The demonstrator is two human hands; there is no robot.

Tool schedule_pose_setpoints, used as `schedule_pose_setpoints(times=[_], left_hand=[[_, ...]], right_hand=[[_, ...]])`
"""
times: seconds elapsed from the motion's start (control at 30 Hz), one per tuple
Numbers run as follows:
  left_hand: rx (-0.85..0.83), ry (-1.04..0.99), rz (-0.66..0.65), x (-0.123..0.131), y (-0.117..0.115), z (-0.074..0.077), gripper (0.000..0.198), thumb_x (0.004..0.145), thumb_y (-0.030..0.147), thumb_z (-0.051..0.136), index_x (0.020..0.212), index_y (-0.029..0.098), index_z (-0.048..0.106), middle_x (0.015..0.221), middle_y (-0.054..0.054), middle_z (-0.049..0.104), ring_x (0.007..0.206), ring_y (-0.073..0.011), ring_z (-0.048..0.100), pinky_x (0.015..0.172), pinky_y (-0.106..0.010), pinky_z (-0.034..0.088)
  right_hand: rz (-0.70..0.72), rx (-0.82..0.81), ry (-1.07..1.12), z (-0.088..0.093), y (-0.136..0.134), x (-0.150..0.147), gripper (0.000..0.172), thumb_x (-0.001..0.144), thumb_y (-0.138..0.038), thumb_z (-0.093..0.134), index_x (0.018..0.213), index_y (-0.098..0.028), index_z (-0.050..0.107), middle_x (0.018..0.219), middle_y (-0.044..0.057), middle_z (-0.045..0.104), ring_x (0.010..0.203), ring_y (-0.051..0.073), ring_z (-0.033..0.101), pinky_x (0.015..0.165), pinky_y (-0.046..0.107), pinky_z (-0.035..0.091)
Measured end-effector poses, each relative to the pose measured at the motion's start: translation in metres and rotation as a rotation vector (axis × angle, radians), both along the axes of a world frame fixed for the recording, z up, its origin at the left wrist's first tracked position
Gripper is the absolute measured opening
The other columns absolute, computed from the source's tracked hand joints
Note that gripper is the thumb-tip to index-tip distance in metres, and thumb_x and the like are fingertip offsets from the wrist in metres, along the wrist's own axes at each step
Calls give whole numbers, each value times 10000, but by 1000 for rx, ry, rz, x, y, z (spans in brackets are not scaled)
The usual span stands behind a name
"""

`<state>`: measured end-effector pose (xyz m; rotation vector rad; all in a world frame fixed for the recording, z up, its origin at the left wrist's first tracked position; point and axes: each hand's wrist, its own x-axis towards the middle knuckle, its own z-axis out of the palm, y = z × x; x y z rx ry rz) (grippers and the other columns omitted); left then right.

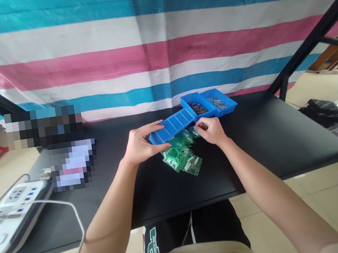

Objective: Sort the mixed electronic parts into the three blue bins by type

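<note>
My left hand (140,144) grips the near left end of a long blue compartment tray (173,125), thumb on top, lifted slightly over the table. My right hand (211,131) is closed in a pinch at the tray's right side, its fingertips holding something I cannot make out. Under the tray lies a pile of small green plastic bags (183,157) with metal parts in them. Just behind stand two blue bins (208,104), one with dark small parts, one with silvery screws.
The black table (271,141) backs onto a striped tarp. A white power strip (9,211) with a cable lies at the left edge. Blurred items sit at the left. A black metal frame post (308,46) rises at the right.
</note>
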<state>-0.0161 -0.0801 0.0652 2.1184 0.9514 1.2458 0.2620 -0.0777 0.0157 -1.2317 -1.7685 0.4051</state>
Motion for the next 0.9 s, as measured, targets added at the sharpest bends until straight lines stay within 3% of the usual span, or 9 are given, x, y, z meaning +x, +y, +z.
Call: schedule_pose_setpoints(times=[0.13,0.27,0.43,0.6,0.73,0.9], left_hand=[[-14,50,-70,-1,0,4,507,591,317,905,1076,229,790,1257,-110,709,1164,-357,678,1010,-487,574],[-33,-9,-55,-1,1,4,505,587,302,910,1073,241,788,1268,-107,704,1184,-354,666,1025,-489,563],[-146,-288,8,-3,12,-8,558,497,304,966,1017,200,795,1239,-130,715,1206,-375,643,1076,-512,517],[-376,-591,23,-4,25,-22,672,431,322,982,1054,178,776,1136,-125,748,1090,-366,689,937,-502,583],[-398,-703,32,-1,33,-31,630,455,326,971,1033,177,767,1101,-108,754,1045,-315,702,926,-445,576],[-413,-855,242,4,44,-41,596,538,448,924,1016,162,711,1047,-95,742,1023,-249,698,931,-361,551]], right_hand=[[49,-85,6,-6,4,0,184,770,-334,628,656,-191,609,642,32,693,569,171,639,550,270,466],[23,-83,29,-6,4,0,186,779,-340,621,672,-188,637,636,34,693,571,176,645,558,276,474],[-38,-54,50,-6,5,1,200,794,-346,615,817,-174,715,730,48,737,527,142,604,565,275,484],[-30,-147,-34,-13,11,4,350,817,-346,623,1099,-173,737,1011,85,782,511,125,588,600,300,520],[-9,-176,-142,-13,10,2,269,834,-317,649,1041,-194,770,1016,70,786,734,200,717,742,342,570],[78,-144,-246,-9,4,-6,186,851,-280,656,971,-243,794,1015,40,785,924,234,741,891,379,566]])
